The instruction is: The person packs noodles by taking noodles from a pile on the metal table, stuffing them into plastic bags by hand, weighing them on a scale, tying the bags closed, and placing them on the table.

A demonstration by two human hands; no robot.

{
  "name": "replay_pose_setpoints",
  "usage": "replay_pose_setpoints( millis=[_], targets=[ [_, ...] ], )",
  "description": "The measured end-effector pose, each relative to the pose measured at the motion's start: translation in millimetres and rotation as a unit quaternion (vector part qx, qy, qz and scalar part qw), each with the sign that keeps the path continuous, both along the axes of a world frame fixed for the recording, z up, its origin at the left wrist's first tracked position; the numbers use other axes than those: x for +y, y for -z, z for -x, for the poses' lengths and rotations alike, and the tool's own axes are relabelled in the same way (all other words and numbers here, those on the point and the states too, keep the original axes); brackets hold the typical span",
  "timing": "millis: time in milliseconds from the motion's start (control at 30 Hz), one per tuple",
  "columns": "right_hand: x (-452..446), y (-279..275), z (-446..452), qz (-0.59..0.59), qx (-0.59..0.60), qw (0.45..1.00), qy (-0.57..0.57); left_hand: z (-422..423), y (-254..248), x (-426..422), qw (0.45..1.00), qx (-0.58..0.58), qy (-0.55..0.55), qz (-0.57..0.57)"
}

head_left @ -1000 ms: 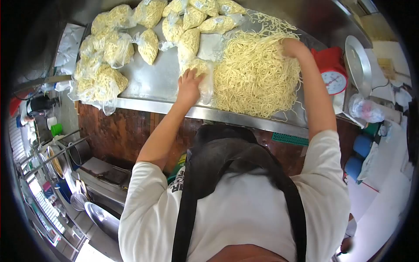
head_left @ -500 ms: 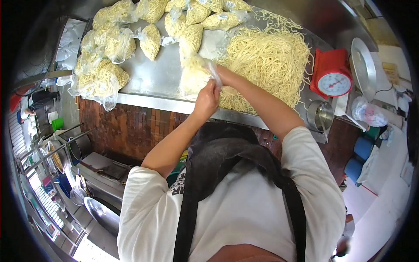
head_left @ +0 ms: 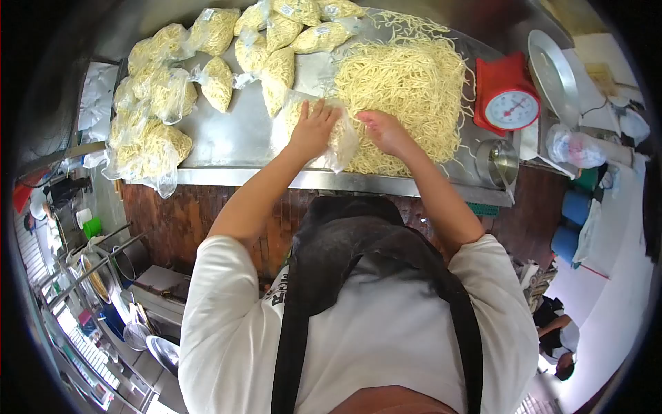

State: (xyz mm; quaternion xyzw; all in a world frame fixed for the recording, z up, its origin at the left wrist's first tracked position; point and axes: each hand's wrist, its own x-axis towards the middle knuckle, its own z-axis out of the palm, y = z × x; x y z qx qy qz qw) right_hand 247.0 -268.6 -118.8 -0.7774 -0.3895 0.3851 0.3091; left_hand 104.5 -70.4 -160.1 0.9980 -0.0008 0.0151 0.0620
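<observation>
My left hand lies with fingers stretched out on top of a clear plastic bag of noodles near the table's front edge. My right hand is just right of that bag, fingers apart and pointing left, with nothing in it. It hovers over or touches the near left side of a large heap of loose pale yellow noodles; which, I cannot tell. Just beyond my left hand lies a filled noodle bag. The opening of the bag under my hand is hard to make out.
Several tied noodle bags cover the left and back of the metal table. Right of the heap stand a red dial scale, a round metal pan and a metal pot. Another person is at far lower right.
My hands were together at the bag's mouth, the right one partly hidden by it. Now they are apart: the left lies on the bag, the right has come out to the right.
</observation>
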Motion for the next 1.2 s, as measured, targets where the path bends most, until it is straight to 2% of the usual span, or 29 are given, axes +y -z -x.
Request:
replay_pose_setpoints(
  millis=[33,67,133,167,233,267,300,333,367,400,433,467,533,567,600,633,667,700,733,767,833,867,933,967,1000,1067,1133,1200],
  targets=[
    [2,-14,11,0.011,-0.044,0.999,-0.001,-7,10,-3,0.999,0.018,0.002,-0.029],
    [6,-24,20,0.020,-0.092,0.996,-0.002,-18,4,0,0.996,0.085,-0.028,0.015],
    [15,-27,45,-0.023,-0.294,0.956,0.003,-33,-14,9,0.966,0.224,-0.079,0.101],
    [23,-26,53,-0.042,-0.393,0.919,0.008,-24,-24,14,0.977,0.127,-0.096,0.140],
    [39,-10,58,-0.037,-0.422,0.906,0.012,-16,-51,29,0.956,0.134,-0.156,0.210],
    [47,-7,56,-0.080,-0.397,0.914,0.030,-11,-70,37,0.949,0.093,-0.140,0.267],
    [57,-5,49,-0.125,-0.374,0.918,0.050,-4,-101,34,0.936,0.057,-0.174,0.300],
    [63,-3,38,-0.171,-0.350,0.918,0.067,3,-117,38,0.899,0.040,-0.196,0.391],
    [67,3,23,-0.165,-0.340,0.923,0.069,14,-126,49,0.912,0.018,-0.147,0.383],
    [74,9,5,-0.162,-0.327,0.929,0.068,22,-137,51,0.899,-0.054,-0.102,0.422],
    [79,12,-10,-0.161,-0.314,0.933,0.066,32,-153,51,0.929,-0.082,-0.114,0.344],
    [79,-2,-21,-0.116,-0.244,0.956,0.111,39,-180,40,0.910,-0.080,-0.145,0.380],
    [72,-48,-44,-0.025,-0.096,0.977,0.189,51,-210,42,0.900,-0.085,-0.107,0.415],
    [63,-42,-59,-0.045,-0.094,0.970,0.222,57,-217,45,0.894,-0.089,-0.093,0.429],
    [54,-27,-79,-0.067,-0.090,0.962,0.250,64,-212,54,0.927,-0.103,-0.096,0.349],
    [50,8,-107,-0.128,-0.175,0.947,0.237,68,-215,55,0.922,-0.118,-0.096,0.356],
    [44,26,-130,-0.171,-0.169,0.940,0.240,70,-219,51,0.918,-0.133,-0.098,0.362],
    [41,17,-143,-0.138,-0.195,0.935,0.262,73,-221,51,0.913,-0.145,-0.098,0.368],
    [36,8,-158,-0.104,-0.223,0.927,0.284,77,-213,55,0.925,-0.086,-0.152,0.338],
    [29,31,-191,-0.120,-0.215,0.926,0.288,78,-202,58,0.915,-0.098,-0.138,0.365],
    [6,47,-251,-0.026,-0.331,0.911,0.243,71,-186,64,0.894,-0.124,-0.100,0.419],
    [-6,36,-266,0.063,-0.396,0.893,0.203,72,-188,63,0.913,-0.160,-0.083,0.367],
    [-26,17,-294,0.208,-0.475,0.846,0.125,71,-172,66,0.861,-0.151,-0.127,0.469],
    [-30,14,-308,0.228,-0.459,0.853,0.095,66,-162,69,0.830,-0.148,-0.146,0.518],
    [-32,18,-324,0.249,-0.441,0.860,0.065,61,-153,70,0.855,-0.136,-0.143,0.479],
    [-23,15,-312,0.266,-0.377,0.887,0.033,54,-104,73,0.908,-0.149,-0.127,0.371],
    [12,-32,-239,0.257,-0.287,0.922,0.033,60,-62,67,0.941,-0.126,-0.146,0.280],
    [49,-79,-138,0.357,-0.372,0.856,-0.033,71,-40,53,0.956,-0.059,-0.196,0.210]
  ],
)
